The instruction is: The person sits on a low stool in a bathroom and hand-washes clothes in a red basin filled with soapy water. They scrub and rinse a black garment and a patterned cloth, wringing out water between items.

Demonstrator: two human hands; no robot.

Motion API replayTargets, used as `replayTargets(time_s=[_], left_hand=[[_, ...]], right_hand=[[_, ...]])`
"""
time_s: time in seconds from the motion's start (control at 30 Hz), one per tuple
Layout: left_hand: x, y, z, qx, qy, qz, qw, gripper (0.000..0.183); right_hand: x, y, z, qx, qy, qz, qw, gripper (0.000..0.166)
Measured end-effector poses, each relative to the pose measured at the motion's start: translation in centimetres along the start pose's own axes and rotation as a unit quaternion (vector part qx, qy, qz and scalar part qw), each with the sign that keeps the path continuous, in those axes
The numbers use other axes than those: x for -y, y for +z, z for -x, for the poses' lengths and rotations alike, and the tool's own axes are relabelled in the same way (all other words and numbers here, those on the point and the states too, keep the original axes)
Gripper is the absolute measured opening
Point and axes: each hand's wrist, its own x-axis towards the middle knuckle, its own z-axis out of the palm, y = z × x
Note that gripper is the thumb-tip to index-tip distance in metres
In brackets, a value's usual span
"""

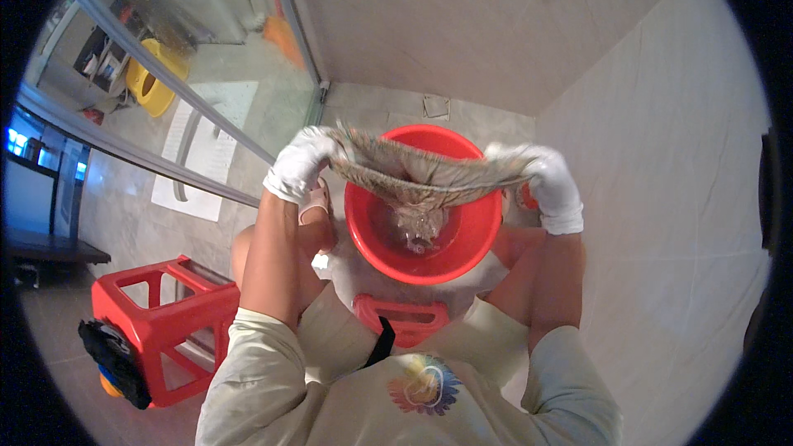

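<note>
A wet grey-brown cloth with a shaggy edge is stretched between my two white-gloved hands. My left hand grips its left end, and my right hand grips the other. The middle sags over a round red plastic basin. Below it, a splash or a lower part of the cloth hangs inside the basin; blur hides which. The basin stands on the floor between my legs, and the cloth covers part of its far rim.
A red plastic stool lies on its side at left, a black cloth against it. A metal-framed glass door runs along the left. Tiled walls rise ahead and at right. Beyond the basin is a floor drain.
</note>
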Motion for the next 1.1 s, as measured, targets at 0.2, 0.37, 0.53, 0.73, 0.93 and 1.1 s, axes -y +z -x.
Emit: replayTargets(time_s=[0.2, 0.37, 0.53, 0.73, 0.93, 1.1], left_hand=[[5.8, 10.1, -2.7, -0.063, -0.026, 0.387, 0.92, 0.053], [11.0, 11.0, -4.6, 0.077, -0.238, 0.573, 0.78, 0.055], [8.3, 17.9, -4.1, -0.063, -0.159, 0.52, 0.837, 0.043], [10.0, 14.6, -6.5, -0.081, -0.177, 0.722, 0.664, 0.038], [5.7, 14.9, -6.1, -0.011, -0.114, 0.56, 0.82, 0.037], [3.3, 18.0, -4.3, 0.013, -0.197, 0.478, 0.856, 0.05]], right_hand=[[-4.5, 8.3, -2.5, -0.155, 0.137, -0.362, 0.909, 0.032], [-5.7, 15.0, -1.6, -0.068, 0.081, -0.068, 0.992, 0.022], [-6.9, 11.5, -4.6, -0.188, 0.028, 0.241, 0.952, 0.029], [-7.7, 11.7, -7.3, -0.281, 0.015, 0.204, 0.938, 0.03], [-4.8, 13.9, -4.8, -0.185, -0.062, 0.33, 0.923, 0.027], [-7.8, 5.0, -8.9, -0.339, 0.125, 0.107, 0.926, 0.041]])
